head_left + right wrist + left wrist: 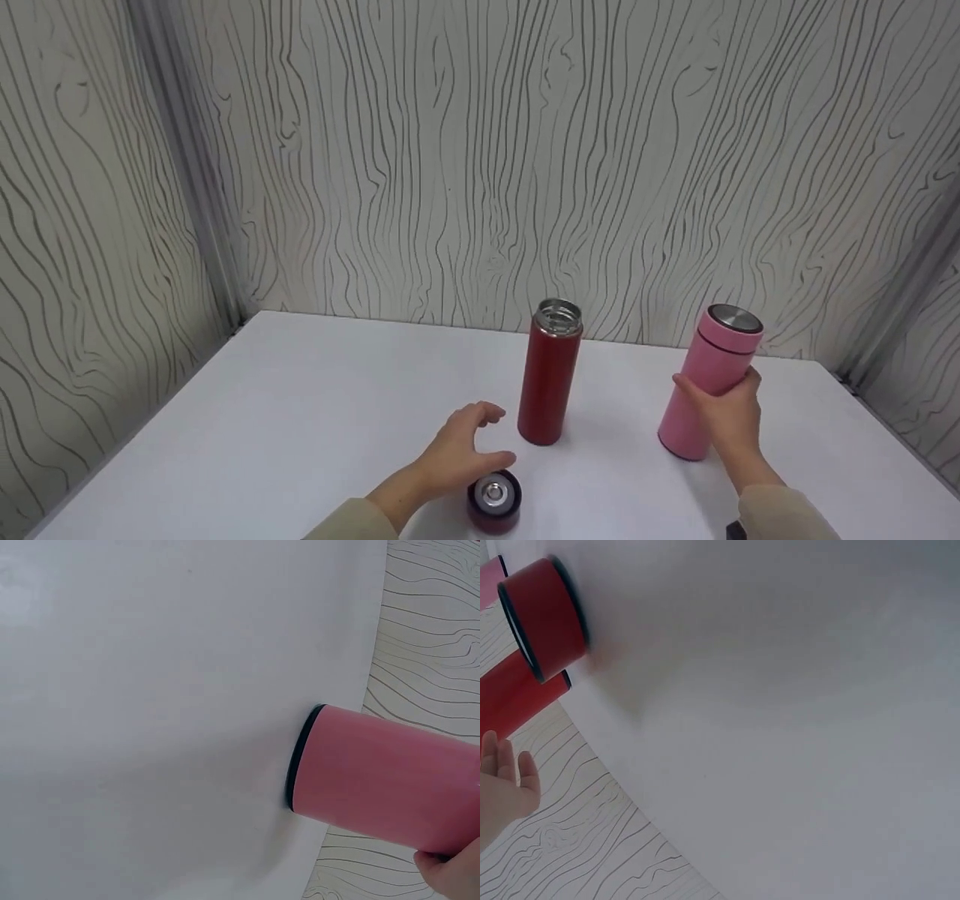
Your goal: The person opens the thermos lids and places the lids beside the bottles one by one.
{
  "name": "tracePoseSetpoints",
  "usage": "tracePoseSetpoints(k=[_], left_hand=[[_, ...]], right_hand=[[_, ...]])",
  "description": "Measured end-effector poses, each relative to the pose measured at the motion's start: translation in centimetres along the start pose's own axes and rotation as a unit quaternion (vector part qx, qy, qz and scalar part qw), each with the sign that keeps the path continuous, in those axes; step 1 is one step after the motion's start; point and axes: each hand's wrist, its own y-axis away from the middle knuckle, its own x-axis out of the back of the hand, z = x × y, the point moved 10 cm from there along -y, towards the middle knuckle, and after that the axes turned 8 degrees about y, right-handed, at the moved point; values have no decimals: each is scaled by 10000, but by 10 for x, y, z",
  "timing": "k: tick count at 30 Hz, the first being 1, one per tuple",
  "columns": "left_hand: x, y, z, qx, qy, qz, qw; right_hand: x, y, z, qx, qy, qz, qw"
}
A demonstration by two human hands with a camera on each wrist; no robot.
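An uncapped red thermos [549, 386] stands upright on the white table, its steel mouth showing. In front of it lies its red lid [493, 519], with the hollow side facing up; the left wrist view also shows this lid [544, 619]. My left hand [457, 456] is over the table beside the lid, thumb and fingers spread apart and holding nothing. Off to the right, my right hand [733, 415] grips a pink thermos [705, 371] around its body. That thermos has a steel-topped cap on, and its dark base [304, 757] appears to rest on the table.
The white table [322, 405] ends at a back wall [450, 165] with a wood-grain pattern. Similar panels stand at the left and right sides. A small dark object [736, 531] shows by the right sleeve.
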Motion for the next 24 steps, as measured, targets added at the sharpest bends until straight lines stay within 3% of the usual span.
tracePoseSetpoints(k=[12, 18, 24], left_hand=[[-1, -1, 2, -189, -50, -64, 9998], [0, -1, 2, -172, 19, -107, 9998], [2, -3, 5, -199, 37, -74, 9998]], right_hand=[[14, 2, 7, -57, 369, 189, 9991], [19, 16, -14, 491, 459, 170, 9976], [11, 33, -34, 902, 705, -332, 9929]])
